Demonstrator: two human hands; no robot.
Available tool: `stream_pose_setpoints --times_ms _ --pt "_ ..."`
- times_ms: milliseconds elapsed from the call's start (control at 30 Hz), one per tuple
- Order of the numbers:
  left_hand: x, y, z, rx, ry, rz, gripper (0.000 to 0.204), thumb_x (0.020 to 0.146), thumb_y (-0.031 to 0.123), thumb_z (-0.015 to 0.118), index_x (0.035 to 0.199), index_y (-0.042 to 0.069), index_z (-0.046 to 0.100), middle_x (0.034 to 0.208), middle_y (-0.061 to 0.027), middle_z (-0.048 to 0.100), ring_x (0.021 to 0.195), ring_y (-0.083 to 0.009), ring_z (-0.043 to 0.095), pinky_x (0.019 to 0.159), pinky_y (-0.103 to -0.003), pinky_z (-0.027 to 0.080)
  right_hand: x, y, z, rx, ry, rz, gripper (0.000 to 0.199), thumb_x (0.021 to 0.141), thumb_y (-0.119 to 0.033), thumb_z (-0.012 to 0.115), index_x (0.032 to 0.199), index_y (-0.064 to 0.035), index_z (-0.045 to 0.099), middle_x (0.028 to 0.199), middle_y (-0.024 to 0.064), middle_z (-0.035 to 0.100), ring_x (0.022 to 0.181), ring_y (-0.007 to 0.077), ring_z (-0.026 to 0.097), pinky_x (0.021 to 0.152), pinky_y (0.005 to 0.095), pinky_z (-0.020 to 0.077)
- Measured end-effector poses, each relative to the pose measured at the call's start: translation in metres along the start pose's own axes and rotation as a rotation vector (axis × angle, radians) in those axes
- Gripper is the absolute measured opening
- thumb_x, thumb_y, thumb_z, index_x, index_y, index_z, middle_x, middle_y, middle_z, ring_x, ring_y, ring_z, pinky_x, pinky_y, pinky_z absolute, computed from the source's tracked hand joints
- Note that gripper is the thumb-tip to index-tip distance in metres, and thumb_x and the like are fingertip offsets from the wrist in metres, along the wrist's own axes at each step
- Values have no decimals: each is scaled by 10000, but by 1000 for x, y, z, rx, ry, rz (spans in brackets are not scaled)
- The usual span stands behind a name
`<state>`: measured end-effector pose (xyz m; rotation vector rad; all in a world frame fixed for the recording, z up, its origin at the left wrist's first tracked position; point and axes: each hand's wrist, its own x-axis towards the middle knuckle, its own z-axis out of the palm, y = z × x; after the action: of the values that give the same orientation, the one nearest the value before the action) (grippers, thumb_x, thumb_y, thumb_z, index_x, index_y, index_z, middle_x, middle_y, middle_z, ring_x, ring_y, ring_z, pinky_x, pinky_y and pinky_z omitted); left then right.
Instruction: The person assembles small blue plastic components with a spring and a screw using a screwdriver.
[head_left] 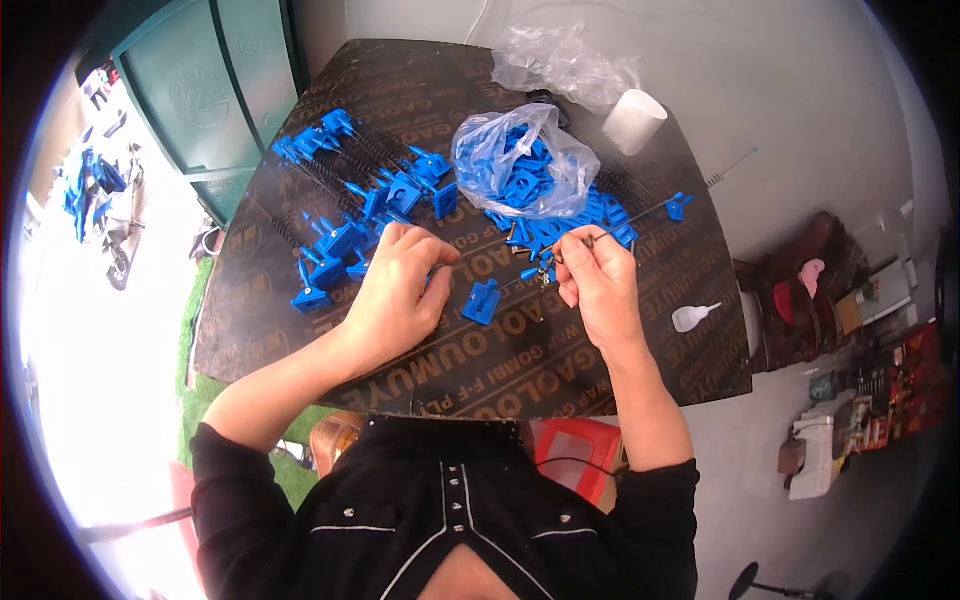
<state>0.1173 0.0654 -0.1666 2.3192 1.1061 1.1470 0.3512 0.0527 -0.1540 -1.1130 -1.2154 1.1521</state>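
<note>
My left hand (398,290) rests on the dark printed board (500,360), fingers curled around a small blue plastic part that is mostly hidden. My right hand (598,280) pinches a thin metal rod or spring near its end, above a few small brass screws (535,262). A single blue plastic block (482,300) lies between the two hands. Left of my left hand lies a heap of assembled blue pieces with black springs (345,195). Behind the hands, a clear plastic bag (520,160) holds more blue blocks, with loose ones spilling beside it.
A white cup (634,120) and a crumpled clear bag (560,65) sit at the board's far side. A small white squeeze bottle (692,317) lies at the right. A green bin (215,90) stands to the left; a motorbike is outside. Clutter lies on the floor at right.
</note>
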Motion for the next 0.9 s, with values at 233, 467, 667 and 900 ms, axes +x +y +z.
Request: stream_pose_setpoints --times_ms 233,467,667,900 --pt "-17 -8 7 7 45 60 226 687 -113 500 875 -16 582 886 -140 568 919 -332 501 811 -395 430 11 9 0 -139 1 -63 172 949 -175 556 880 -17 564 694 -4 527 551 24 444 459 178 357" --pt "-21 -7 7 -24 45 62 262 636 -128 504 863 -21 579 883 -146 564 935 -348 500 812 -407 442 16 12 4 -226 -9 -84 200 943 -183 565 855 -4 575 656 -19 539 576 29 462 515 201 370" --pt "-22 -9 7 -21 48 68 265 633 -129 505 862 -16 576 877 -141 560 926 -340 498 809 -406 438 18 12 5 -289 -17 -73 216 941 -191 570 848 4 574 641 -17 538 581 31 464 523 206 375" --pt "-22 -9 7 -32 32 58 262 634 -124 507 862 -14 575 876 -138 559 925 -337 498 816 -404 436 18 13 6 -294 -17 -86 220 940 -192 571 844 6 574 636 -14 538 579 33 468 520 208 375"
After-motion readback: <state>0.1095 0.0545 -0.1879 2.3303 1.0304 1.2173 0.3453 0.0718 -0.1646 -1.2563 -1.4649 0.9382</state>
